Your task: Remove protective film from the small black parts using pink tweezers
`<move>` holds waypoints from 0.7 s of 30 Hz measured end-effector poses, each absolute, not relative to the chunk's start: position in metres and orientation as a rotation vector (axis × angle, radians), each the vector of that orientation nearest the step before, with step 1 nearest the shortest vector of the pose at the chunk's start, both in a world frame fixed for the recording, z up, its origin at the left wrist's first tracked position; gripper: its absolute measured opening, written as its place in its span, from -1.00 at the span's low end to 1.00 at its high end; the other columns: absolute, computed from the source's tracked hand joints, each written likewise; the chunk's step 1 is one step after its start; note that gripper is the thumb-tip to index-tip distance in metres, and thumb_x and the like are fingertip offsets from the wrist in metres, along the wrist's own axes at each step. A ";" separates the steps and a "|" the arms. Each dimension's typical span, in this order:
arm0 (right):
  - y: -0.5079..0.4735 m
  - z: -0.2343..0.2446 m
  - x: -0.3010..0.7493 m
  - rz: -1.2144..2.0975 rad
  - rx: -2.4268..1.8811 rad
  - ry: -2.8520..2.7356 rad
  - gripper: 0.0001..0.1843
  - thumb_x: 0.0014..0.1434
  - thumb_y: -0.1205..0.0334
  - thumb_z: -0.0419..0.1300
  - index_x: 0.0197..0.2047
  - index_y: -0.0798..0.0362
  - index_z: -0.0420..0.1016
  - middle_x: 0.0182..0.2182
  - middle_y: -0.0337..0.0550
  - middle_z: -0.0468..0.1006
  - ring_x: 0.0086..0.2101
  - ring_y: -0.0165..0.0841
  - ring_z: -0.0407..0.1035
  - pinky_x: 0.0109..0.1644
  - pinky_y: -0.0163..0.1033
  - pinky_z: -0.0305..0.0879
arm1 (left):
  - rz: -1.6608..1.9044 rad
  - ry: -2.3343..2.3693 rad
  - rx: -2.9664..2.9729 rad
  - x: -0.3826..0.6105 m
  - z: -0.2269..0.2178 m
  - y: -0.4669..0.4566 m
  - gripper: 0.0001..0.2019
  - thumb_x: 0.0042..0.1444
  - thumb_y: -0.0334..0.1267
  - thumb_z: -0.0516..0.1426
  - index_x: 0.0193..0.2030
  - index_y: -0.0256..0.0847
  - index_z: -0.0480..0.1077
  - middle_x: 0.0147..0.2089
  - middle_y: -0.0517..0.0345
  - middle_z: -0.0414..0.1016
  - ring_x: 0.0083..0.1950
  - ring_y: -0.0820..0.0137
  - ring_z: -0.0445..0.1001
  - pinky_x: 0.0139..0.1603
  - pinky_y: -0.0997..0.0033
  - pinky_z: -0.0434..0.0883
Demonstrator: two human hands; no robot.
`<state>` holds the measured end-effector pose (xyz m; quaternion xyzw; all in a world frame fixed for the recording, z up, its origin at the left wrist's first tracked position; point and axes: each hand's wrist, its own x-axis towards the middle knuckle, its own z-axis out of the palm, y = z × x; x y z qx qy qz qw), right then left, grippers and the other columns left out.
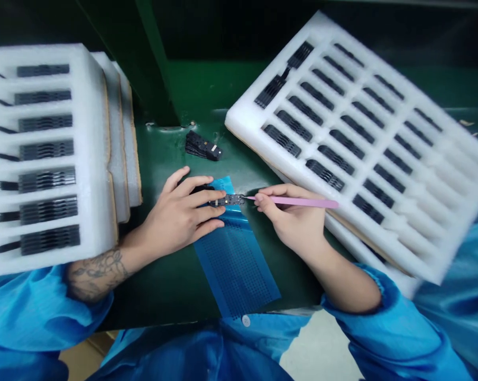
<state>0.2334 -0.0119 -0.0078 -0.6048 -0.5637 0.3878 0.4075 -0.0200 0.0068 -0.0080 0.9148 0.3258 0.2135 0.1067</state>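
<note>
My left hand (189, 209) lies flat, fingers spread, over a small black part (235, 199) and the top of a blue perforated sheet (239, 264). The part has small light and metallic spots; its left portion is hidden under my fingers. In my right hand (292, 211), pinched between thumb and fingers, is a pair of pink tweezers (306, 202). Their dark tip meets the right end of the black part. Just beyond my left fingertips, a fanned stack of similar black parts (202, 145) rests on the green table.
At the right, a tilted white foam tray (247, 114) holds rows of black parts, with another tray beneath. Stacked white foam trays (92, 132) with black parts stand at the left. A green post (152, 69) rises behind the green table (159, 286).
</note>
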 end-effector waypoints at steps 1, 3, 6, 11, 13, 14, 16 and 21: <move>-0.011 -0.007 0.233 0.980 -1.523 -1.428 -0.85 0.18 0.13 0.38 -0.28 0.05 0.65 -0.42 -0.16 0.66 -0.43 -0.35 0.54 -0.37 -0.25 0.47 | 0.628 0.959 2.695 -0.020 -0.008 0.007 -0.83 0.27 -0.10 0.25 -0.04 0.01 0.57 0.14 0.25 0.59 0.30 0.14 0.42 0.44 -0.21 0.17; -0.011 -0.006 0.233 0.978 -1.524 -1.441 -0.86 0.18 0.14 0.38 -0.29 0.05 0.65 -0.43 -0.16 0.66 -0.44 -0.35 0.54 -0.36 -0.25 0.47 | 0.620 0.963 2.692 -0.020 -0.009 0.007 -0.83 0.26 -0.10 0.25 -0.04 0.02 0.57 0.14 0.24 0.59 0.30 0.14 0.41 0.43 -0.23 0.18; -0.011 -0.006 0.233 0.970 -1.531 -1.454 -0.86 0.17 0.15 0.38 -0.28 0.05 0.66 -0.42 -0.16 0.66 -0.44 -0.35 0.53 -0.36 -0.25 0.47 | 0.625 0.967 2.676 -0.021 -0.009 0.007 -0.83 0.25 -0.09 0.26 -0.04 0.04 0.57 0.14 0.24 0.59 0.31 0.14 0.41 0.44 -0.24 0.17; -0.010 -0.005 0.233 0.949 -1.539 -1.477 -0.86 0.16 0.16 0.38 -0.29 0.06 0.67 -0.44 -0.16 0.66 -0.46 -0.36 0.52 -0.37 -0.26 0.46 | 0.598 0.972 2.680 -0.020 -0.008 0.006 -0.83 0.27 -0.09 0.25 -0.03 0.04 0.56 0.15 0.26 0.58 0.31 0.13 0.40 0.43 -0.24 0.17; -0.010 -0.005 0.232 0.939 -1.541 -1.481 -0.87 0.16 0.17 0.38 -0.29 0.05 0.67 -0.45 -0.17 0.66 -0.47 -0.37 0.52 -0.38 -0.26 0.45 | 0.593 0.972 2.689 -0.020 -0.008 0.006 -0.83 0.28 -0.09 0.23 -0.03 0.03 0.56 0.15 0.25 0.58 0.31 0.12 0.41 0.42 -0.25 0.18; -0.010 -0.005 0.232 0.936 -1.540 -1.482 -0.87 0.16 0.17 0.38 -0.30 0.05 0.67 -0.45 -0.17 0.66 -0.47 -0.37 0.51 -0.38 -0.27 0.45 | 0.596 0.970 2.692 -0.020 -0.008 0.006 -0.83 0.28 -0.09 0.23 -0.03 0.03 0.56 0.15 0.25 0.58 0.31 0.12 0.41 0.42 -0.25 0.18; -0.010 -0.004 0.232 0.932 -1.536 -1.486 -0.87 0.16 0.17 0.38 -0.30 0.05 0.66 -0.45 -0.17 0.66 -0.47 -0.37 0.52 -0.38 -0.26 0.46 | 0.605 0.969 2.693 -0.020 -0.008 0.006 -0.83 0.28 -0.10 0.23 -0.03 0.03 0.56 0.15 0.25 0.58 0.30 0.12 0.41 0.42 -0.25 0.19; -0.009 -0.001 0.231 0.891 -1.521 -1.533 -0.91 0.15 0.20 0.39 -0.31 0.04 0.67 -0.42 -0.17 0.68 -0.44 -0.35 0.53 -0.33 -0.24 0.50 | 0.606 0.970 2.692 -0.020 -0.009 0.006 -0.83 0.27 -0.10 0.25 -0.03 0.04 0.56 0.14 0.25 0.59 0.31 0.13 0.41 0.43 -0.25 0.18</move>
